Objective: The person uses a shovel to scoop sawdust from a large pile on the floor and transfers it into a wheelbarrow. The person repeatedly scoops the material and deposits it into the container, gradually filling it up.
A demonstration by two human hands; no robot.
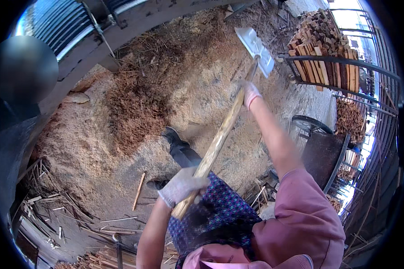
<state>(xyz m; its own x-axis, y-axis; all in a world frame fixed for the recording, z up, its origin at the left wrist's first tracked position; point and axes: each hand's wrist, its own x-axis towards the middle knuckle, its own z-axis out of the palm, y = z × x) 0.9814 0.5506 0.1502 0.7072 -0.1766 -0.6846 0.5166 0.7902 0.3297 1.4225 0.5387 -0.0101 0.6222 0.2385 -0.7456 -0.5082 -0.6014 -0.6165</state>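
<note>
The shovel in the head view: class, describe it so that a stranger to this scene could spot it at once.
Start at the big sawdust heap that covers the ground. Above it a long pale wooden handle slants up from the left hand to the right hand. The shovel ends in a flat grey metal blade, the only metal tool among the loose sticks.

rough wooden shovel handle, dull metal blade

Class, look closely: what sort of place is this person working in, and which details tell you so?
Probably a sawmill or firewood yard. Sawdust covers the ground, split wood is stacked in a metal rack, offcuts lie about, and gloved hands hold a shovel.
</note>
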